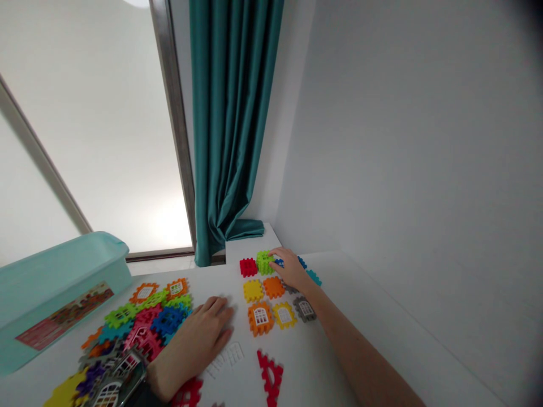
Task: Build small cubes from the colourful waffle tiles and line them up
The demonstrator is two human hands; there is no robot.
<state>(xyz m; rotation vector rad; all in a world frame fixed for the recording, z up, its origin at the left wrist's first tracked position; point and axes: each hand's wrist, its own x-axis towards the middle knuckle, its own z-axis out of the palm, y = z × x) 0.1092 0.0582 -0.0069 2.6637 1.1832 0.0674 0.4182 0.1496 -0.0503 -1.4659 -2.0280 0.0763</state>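
Observation:
At the far row of sorted pieces, my right hand (290, 268) has its thumb and fingers at the right edge of a lime green toothed building block (264, 262). A red block (248, 267) lies left of it, and blue pieces are partly hidden under my hand. Nearer sit a yellow block (253, 290), an orange block (274, 287), an orange window piece (260, 318), a yellow window piece (284, 315) and a grey window piece (305, 309). My left hand (207, 328) rests on the table, holding nothing, fingers apart, beside a mixed heap of toothed pieces (146, 325).
A pale teal plastic bin (63, 282) stands at the left behind the heap. White window inserts (229, 356) and a red toothed piece (270, 377) lie on the white table (237, 384). A teal curtain (231, 124) hangs behind; a wall (403, 141) borders the right.

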